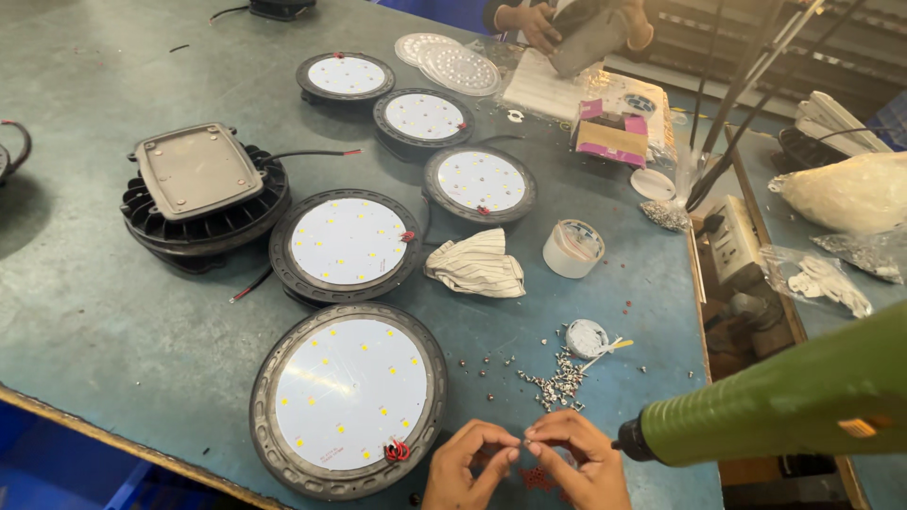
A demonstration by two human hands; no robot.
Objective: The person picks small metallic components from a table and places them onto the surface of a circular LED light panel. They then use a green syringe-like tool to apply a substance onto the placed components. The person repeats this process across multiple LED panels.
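Screw pile (557,382) behind hands (524,463); round lamp (348,399) left; screwdriver (784,401) right.

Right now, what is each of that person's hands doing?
Left hand: fingertips pinched together on something too small to identify.
Right hand: pinched on a tiny part too, meeting the left hand.

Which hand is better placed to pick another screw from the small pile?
Probably the right hand: the pile of screws lies just above it. The left hand sits nearer the large round lamp. Both hands pinch something small together.
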